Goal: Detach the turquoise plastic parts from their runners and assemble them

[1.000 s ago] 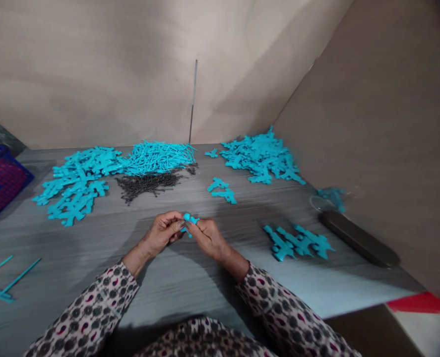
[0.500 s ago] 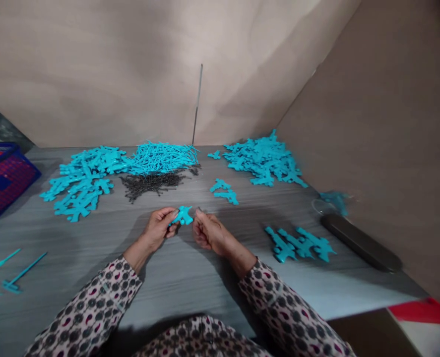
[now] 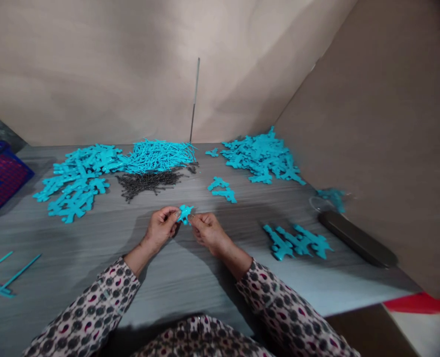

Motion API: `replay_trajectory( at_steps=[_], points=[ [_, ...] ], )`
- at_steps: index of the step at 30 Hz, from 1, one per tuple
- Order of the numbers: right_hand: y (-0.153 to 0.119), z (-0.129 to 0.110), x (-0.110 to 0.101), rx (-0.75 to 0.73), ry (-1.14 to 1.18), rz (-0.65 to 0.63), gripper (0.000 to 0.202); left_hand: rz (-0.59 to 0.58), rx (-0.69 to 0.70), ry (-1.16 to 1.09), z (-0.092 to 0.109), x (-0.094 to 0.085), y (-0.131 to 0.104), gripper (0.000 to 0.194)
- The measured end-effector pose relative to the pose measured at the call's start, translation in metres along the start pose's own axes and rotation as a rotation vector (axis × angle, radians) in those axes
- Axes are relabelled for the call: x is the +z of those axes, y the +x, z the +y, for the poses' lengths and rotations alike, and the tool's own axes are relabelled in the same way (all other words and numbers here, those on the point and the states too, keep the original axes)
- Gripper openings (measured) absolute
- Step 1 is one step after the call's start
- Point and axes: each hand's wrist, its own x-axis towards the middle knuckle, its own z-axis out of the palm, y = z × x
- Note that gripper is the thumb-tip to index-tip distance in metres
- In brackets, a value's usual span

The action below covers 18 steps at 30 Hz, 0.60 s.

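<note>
Two patterned sleeves slant inward from seven and five o'clock over the grey table. The left hand pinches the nine-o'clock side of a small turquoise plastic piece; the right hand curls at its three-o'clock edge, its grip unclear. A jumbled turquoise heap lies at two o'clock.

From my feed, the wearer has on long sleeves that end at the wrist just behind each bare hand, pale pinkish fabric printed with dark grey rounded blotches and small magenta teardrops, matching the garment on the torso.
</note>
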Motion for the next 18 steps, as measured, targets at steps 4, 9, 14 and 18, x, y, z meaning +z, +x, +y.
replay_trajectory(
  at_steps=[4,9,14,18],
  points=[
    [0.002,-0.003,-0.002,0.078,0.046,0.046,0.046,-0.004,0.173,0.161,-0.003,-0.007,0.000,0.047],
    [0.002,-0.006,-0.010,0.194,0.012,-0.056,0.046,-0.026,0.493,0.437,-0.003,-0.016,-0.002,0.022],
    [0.000,-0.012,-0.034,-0.278,-0.394,0.067,0.052,-0.022,0.493,0.433,0.000,-0.018,-0.007,0.022],
    [-0.004,-0.021,-0.046,-0.672,-0.573,0.044,0.031,-0.049,0.353,0.370,-0.002,-0.016,-0.013,0.023]
  ],
)
